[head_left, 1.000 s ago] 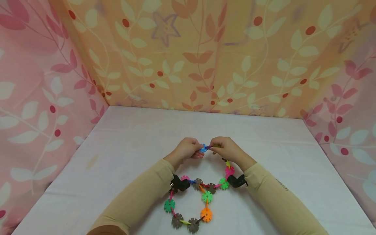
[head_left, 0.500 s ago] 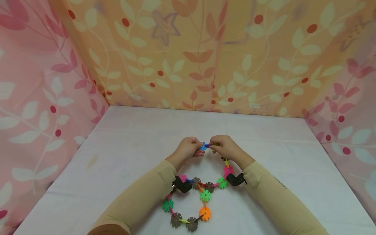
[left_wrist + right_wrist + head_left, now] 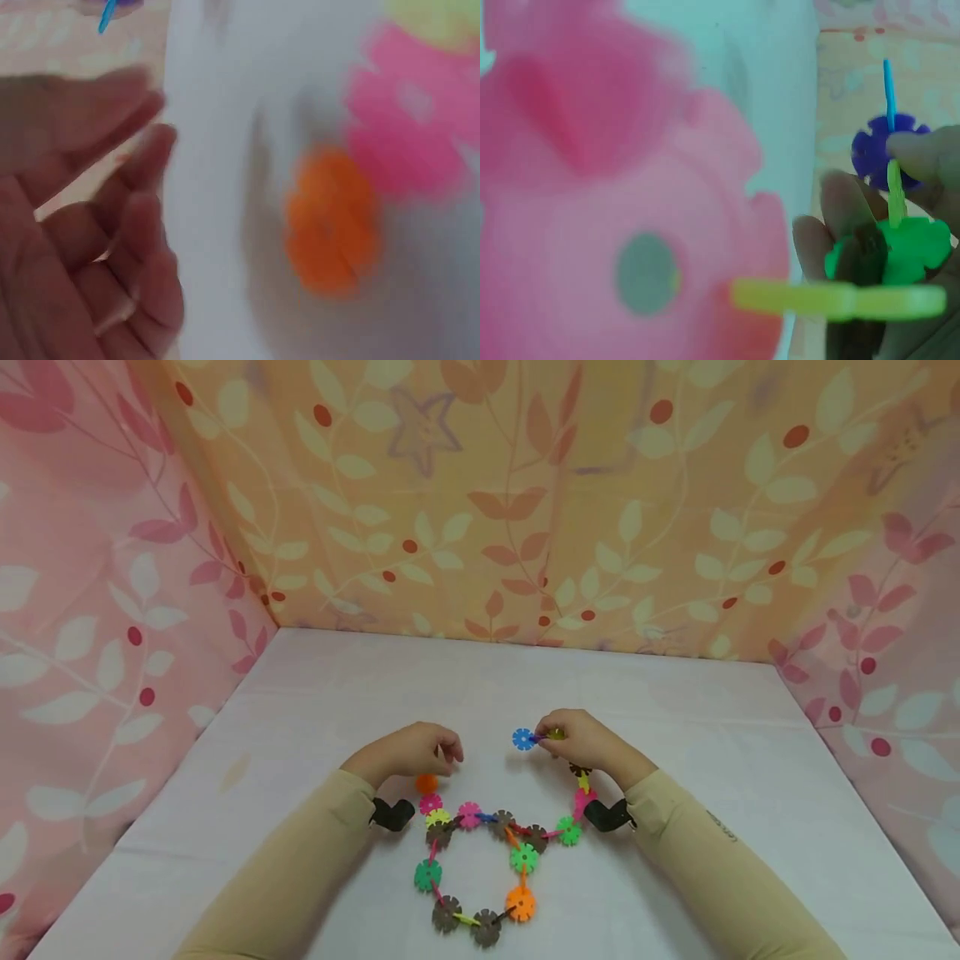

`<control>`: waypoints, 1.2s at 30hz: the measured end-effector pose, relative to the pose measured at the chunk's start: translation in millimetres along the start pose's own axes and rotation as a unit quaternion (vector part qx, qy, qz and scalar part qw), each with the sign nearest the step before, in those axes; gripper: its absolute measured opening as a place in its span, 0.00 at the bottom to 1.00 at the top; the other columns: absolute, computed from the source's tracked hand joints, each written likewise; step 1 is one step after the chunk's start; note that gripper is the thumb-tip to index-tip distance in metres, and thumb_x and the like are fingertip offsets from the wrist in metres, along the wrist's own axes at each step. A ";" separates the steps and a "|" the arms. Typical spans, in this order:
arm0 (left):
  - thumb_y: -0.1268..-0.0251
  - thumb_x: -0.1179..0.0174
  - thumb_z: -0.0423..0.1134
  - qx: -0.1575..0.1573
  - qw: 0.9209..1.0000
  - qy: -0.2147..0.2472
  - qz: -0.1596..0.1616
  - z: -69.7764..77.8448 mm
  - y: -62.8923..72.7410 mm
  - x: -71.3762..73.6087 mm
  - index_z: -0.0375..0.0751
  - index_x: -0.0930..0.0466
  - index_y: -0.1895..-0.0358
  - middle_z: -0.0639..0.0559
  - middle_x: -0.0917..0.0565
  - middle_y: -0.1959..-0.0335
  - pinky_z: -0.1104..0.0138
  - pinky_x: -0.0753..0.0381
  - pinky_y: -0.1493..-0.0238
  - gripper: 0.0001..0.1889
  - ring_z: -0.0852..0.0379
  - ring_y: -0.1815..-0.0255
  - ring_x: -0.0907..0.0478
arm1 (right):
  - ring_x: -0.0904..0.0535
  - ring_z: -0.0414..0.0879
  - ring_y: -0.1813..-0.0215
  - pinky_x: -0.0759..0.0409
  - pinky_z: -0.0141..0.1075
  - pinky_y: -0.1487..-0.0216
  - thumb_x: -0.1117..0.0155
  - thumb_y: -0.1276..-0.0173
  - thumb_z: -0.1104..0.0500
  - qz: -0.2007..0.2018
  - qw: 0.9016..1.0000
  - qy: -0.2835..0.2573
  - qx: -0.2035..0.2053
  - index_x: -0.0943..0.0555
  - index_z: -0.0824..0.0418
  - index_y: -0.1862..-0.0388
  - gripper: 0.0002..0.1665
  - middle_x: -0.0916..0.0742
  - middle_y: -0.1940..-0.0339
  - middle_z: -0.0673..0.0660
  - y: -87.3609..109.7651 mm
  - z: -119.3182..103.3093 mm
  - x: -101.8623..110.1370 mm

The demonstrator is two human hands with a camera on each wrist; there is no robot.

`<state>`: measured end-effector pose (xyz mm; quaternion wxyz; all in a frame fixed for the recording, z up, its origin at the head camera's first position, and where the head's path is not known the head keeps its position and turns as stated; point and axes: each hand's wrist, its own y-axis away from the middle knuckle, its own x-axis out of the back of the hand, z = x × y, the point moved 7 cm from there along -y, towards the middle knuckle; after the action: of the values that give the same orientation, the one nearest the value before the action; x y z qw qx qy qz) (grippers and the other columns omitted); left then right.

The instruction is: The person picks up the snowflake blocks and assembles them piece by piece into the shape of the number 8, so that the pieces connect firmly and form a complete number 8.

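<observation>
A chain of notched plastic snowflake discs lies on the table, part of it joined into a ring. In the right wrist view my right hand (image 3: 588, 743) pinches a purple snowflake disc (image 3: 871, 154) at one end. A blue snowflake disc (image 3: 522, 739) sticks out to the left of it. Below, a yellow piece (image 3: 896, 196) and a green disc (image 3: 915, 247) hang in front of the palm. My left hand (image 3: 408, 749) holds nothing, its fingers loosely bent. Just below it is an orange disc (image 3: 427, 784) at the chain's other end, beside a pink one (image 3: 431, 804).
The ring's near side has a second orange disc (image 3: 521, 904) and brown discs (image 3: 486, 928). A white cloth (image 3: 300, 710) covers the table. Patterned fabric (image 3: 480, 510) hangs behind it and along both sides.
My left hand has let go of the blue disc and moved left, uncovering the orange, pink and yellow discs. The right hand still pinches the purple disc in nearly the same place.
</observation>
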<state>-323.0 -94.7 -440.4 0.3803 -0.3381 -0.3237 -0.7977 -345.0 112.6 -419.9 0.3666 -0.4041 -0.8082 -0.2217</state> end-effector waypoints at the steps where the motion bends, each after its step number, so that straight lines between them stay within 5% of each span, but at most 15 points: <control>1: 0.48 0.36 0.33 0.003 1.000 -0.014 -0.008 -4.1 5.4 -1.8 0.46 0.21 0.66 0.56 0.23 0.71 0.66 0.27 0.66 0.07 0.58 0.69 0.28 | 0.24 0.41 0.72 0.24 0.33 0.70 0.41 0.36 0.60 -0.004 1.000 0.000 0.000 0.19 0.57 0.61 0.06 0.17 0.64 0.52 0.0 0.5 -0.9; 10: 0.54 0.32 0.37 0.078 0.995 -0.067 0.019 -29.6 22.1 -8.7 0.46 0.28 0.72 0.53 0.28 0.74 0.65 0.33 0.68 0.11 0.56 0.69 0.33 | 0.25 0.44 0.68 0.24 0.36 0.68 0.42 0.35 0.53 -0.026 0.999 -0.031 -0.019 0.22 0.53 0.54 0.11 0.19 0.63 0.53 -2.7 5.0 -6.6; 20: 0.52 0.34 0.35 0.099 0.993 -0.065 0.016 -20.3 12.3 2.7 0.44 0.25 0.76 0.54 0.25 0.78 0.67 0.33 0.73 0.07 0.57 0.75 0.31 | 0.21 0.48 0.67 0.24 0.38 0.70 0.44 0.34 0.54 -0.028 0.995 -0.078 -0.062 0.22 0.57 0.66 0.08 0.19 0.66 0.60 -3.9 1.8 -6.0; 23: 0.46 0.37 0.36 0.091 0.994 -0.042 0.032 -8.7 5.5 5.3 0.43 0.24 0.80 0.54 0.26 0.81 0.69 0.33 0.76 0.08 0.58 0.78 0.31 | 0.21 0.48 0.67 0.26 0.37 0.71 0.44 0.36 0.57 -0.017 0.994 -0.079 -0.067 0.22 0.58 0.68 0.06 0.19 0.68 0.58 -5.2 -1.2 -5.0; 29: 0.41 0.40 0.37 0.038 0.990 0.070 0.116 25.7 -8.9 3.5 0.44 0.27 0.75 0.56 0.22 0.79 0.70 0.27 0.76 0.07 0.59 0.77 0.24 | 0.25 0.46 0.71 0.26 0.36 0.71 0.43 0.36 0.57 -0.012 0.995 -0.069 -0.067 0.21 0.58 0.67 0.06 0.19 0.70 0.54 -9.2 -4.2 -5.2; 36: 0.49 0.37 0.35 -0.040 0.976 -0.026 0.211 59.4 -16.5 2.6 0.48 0.30 0.82 0.60 0.26 0.84 0.73 0.34 0.79 0.11 0.63 0.81 0.33 | 0.25 0.47 0.72 0.26 0.36 0.72 0.43 0.34 0.55 -0.016 0.994 -0.076 -0.080 0.20 0.58 0.61 0.09 0.18 0.66 0.58 -12.7 0.6 -7.9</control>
<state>-320.4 -41.6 -409.3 0.5178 -0.4342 -0.2225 -0.7027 -352.4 101.8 -427.2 0.2666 -0.4348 -0.8199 -0.2601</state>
